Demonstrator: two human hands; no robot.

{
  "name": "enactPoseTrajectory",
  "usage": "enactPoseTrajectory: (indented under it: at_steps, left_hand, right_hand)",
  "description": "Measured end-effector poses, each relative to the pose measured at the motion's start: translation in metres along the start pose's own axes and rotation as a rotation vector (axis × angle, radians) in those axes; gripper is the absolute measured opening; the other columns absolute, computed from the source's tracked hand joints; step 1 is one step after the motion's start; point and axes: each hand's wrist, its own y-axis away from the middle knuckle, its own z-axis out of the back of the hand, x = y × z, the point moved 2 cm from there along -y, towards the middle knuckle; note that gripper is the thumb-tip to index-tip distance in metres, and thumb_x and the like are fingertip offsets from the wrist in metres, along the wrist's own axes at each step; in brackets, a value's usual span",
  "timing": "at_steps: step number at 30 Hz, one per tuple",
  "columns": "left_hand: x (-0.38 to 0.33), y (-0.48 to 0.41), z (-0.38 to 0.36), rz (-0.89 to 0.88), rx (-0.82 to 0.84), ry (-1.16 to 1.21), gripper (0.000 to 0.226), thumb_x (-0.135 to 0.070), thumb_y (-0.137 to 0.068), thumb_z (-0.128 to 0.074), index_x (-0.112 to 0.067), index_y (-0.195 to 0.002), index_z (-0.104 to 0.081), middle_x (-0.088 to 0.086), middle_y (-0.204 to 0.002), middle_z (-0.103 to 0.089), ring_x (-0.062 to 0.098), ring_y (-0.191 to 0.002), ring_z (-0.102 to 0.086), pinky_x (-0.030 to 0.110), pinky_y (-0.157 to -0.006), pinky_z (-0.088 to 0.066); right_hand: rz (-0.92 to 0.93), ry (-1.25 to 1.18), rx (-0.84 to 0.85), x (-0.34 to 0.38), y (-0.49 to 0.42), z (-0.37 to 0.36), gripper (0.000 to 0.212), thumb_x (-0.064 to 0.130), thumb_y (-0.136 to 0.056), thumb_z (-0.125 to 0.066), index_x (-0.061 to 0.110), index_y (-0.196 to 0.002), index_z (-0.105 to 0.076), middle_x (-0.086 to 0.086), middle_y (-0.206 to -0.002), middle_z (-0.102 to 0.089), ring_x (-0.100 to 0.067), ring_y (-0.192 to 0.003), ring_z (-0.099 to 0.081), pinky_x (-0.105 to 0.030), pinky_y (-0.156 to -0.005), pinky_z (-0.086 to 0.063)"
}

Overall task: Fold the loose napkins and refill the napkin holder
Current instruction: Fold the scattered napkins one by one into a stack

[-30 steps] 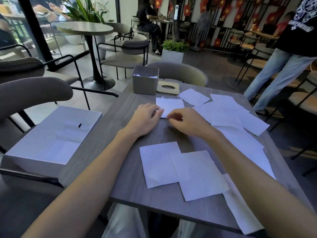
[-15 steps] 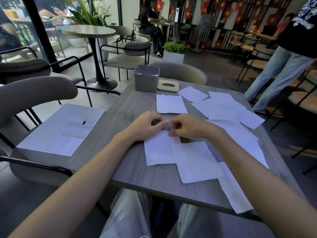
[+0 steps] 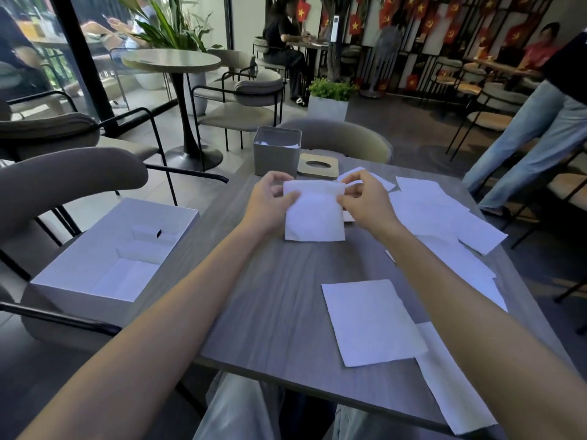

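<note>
Napkin [image 3: 314,217], white, thin, roughly square and faintly crinkled, held upright over the far middle of the tabletop [image 3: 270,306]. Top edge stretched straight between both hands, lower edge level and close to the wood; contact with the wood impossible to tell. Pinched at the top left corner by the left hand [image 3: 270,201], thumb in front of the paper, and at the top right corner by the right hand [image 3: 365,201], fingers curled onto the paper.

Just behind, grey square napkin holder [image 3: 276,154], open-topped, white paper showing inside. Beside it on the right, wooden lid [image 3: 317,166] with an oval slot, lying flat.

Loose napkins [image 3: 444,217] spread flat and overlapping along the right side of the tabletop. Single napkin [image 3: 371,322] lying apart, nearer the body, with another one overhanging the near right edge.

Off to the left, open white box [image 3: 104,249] resting on the seat of a chair [image 3: 63,182].
</note>
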Motion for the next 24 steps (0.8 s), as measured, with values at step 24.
enactPoseTrajectory:
  at_steps: [24]
  left_hand:
    - [0.029, -0.068, -0.037, -0.194, 0.003, -0.671, 0.024, -0.013, -0.095, -0.054, -0.020, -0.076, -0.040, -0.003, -0.074, -0.041, 0.014, -0.070, -0.033, 0.029, -0.066, -0.037]
  right_hand:
    - [-0.030, 0.286, -0.079, -0.043, -0.058, -0.012, 0.023, 0.005, -0.091, -0.062, 0.009, -0.107, -0.077, -0.004, -0.110, -0.074, -0.012, -0.097, -0.061, -0.017, -0.083, -0.041]
